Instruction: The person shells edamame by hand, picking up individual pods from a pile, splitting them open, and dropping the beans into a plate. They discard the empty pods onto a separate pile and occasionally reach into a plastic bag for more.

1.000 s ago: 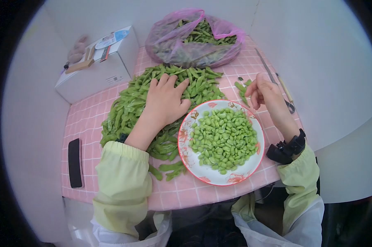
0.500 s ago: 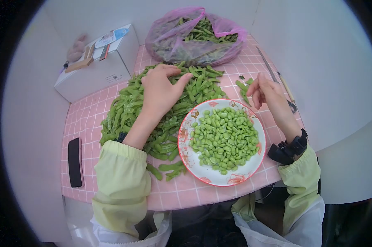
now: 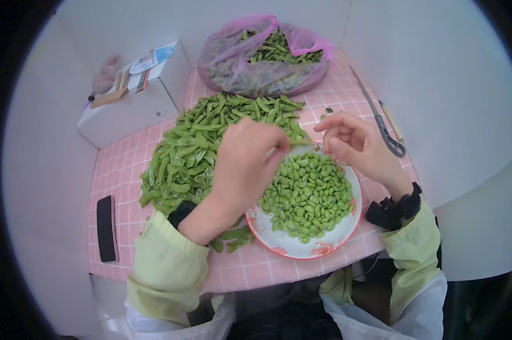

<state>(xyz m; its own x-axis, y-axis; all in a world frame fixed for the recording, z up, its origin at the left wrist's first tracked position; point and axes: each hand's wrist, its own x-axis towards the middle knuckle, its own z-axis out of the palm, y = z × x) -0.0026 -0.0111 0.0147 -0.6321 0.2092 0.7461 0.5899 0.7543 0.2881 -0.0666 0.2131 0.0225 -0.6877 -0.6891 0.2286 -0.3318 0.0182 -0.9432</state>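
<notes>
My left hand (image 3: 247, 164) is closed on a green pod (image 3: 301, 142), which sticks out to the right above the back rim of the plate. Facing it, my right hand (image 3: 358, 144) hovers at the plate's upper right, fingers bent but apart, with nothing visible between them. The white floral plate (image 3: 278, 249) has a red rim and holds a heap of shelled green beans (image 3: 310, 195). Left of and behind it lies a large pile of pods (image 3: 193, 141), partly covered by my left hand and forearm.
A purple plastic bag (image 3: 233, 73) of pods stands at the back. Scissors (image 3: 381, 122) and a thin stick (image 3: 393, 122) lie on the right. On the left are a white box (image 3: 137, 107) with small items on top and a black phone (image 3: 106, 228). Pink checked cloth (image 3: 244, 272) covers the table.
My left hand has come from the pod pile towards the plate and now has a pod in its grip. My right hand has moved a little left and down, nearer the left.
</notes>
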